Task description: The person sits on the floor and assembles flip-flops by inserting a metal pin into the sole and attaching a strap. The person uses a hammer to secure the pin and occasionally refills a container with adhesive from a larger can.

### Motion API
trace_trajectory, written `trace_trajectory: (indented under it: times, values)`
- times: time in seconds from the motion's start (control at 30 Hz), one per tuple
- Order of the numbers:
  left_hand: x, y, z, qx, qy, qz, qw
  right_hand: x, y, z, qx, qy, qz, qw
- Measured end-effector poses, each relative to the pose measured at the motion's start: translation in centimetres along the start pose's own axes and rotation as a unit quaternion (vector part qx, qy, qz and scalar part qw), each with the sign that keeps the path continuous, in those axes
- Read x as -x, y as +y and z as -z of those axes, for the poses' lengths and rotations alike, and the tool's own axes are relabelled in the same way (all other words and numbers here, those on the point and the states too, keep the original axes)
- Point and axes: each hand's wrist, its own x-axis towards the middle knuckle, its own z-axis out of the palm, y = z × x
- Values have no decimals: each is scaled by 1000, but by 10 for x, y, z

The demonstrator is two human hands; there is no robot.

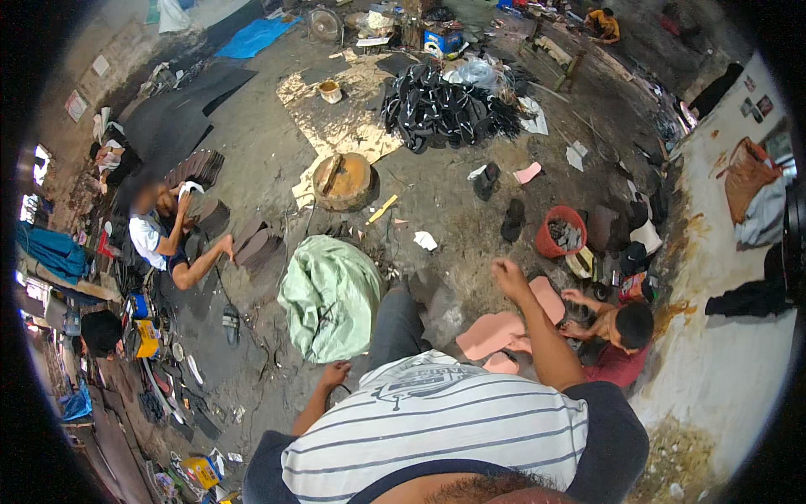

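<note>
My left hand [337, 373] hangs low beside a pale green woven sack [329, 294], just below the sack's near edge. Its fingers look loosely stretched, with nothing visible in them. Out in front on the right, my right hand [508, 279] is raised over the floor, fingers loosely bent and apart, no object seen in it. Below that forearm lie pink sheets [489, 333] in cut shapes. A person in a dark red top [617, 367] sits beside them at the right, a hand near another pink sheet [547, 299].
A red bucket [561, 233] of dark scraps stands ahead right. Farther off are a round wooden block [344, 182] and a heap of black footwear parts [449, 105]. At left a person in a white shirt [148, 238] sits by stacked dark sole-shaped pieces [260, 250]. A wall borders the right.
</note>
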Motion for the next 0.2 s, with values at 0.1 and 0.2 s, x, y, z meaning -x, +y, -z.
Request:
trace_trajectory:
  times: [0.1,0.2]
  values:
    - [-105,26,47,-145,-40,-131,980,-114,-71,7,-135,-35,-11,990]
    - [-168,164,85,9,-31,-94,995,-206,-87,28,-79,-51,-41,995]
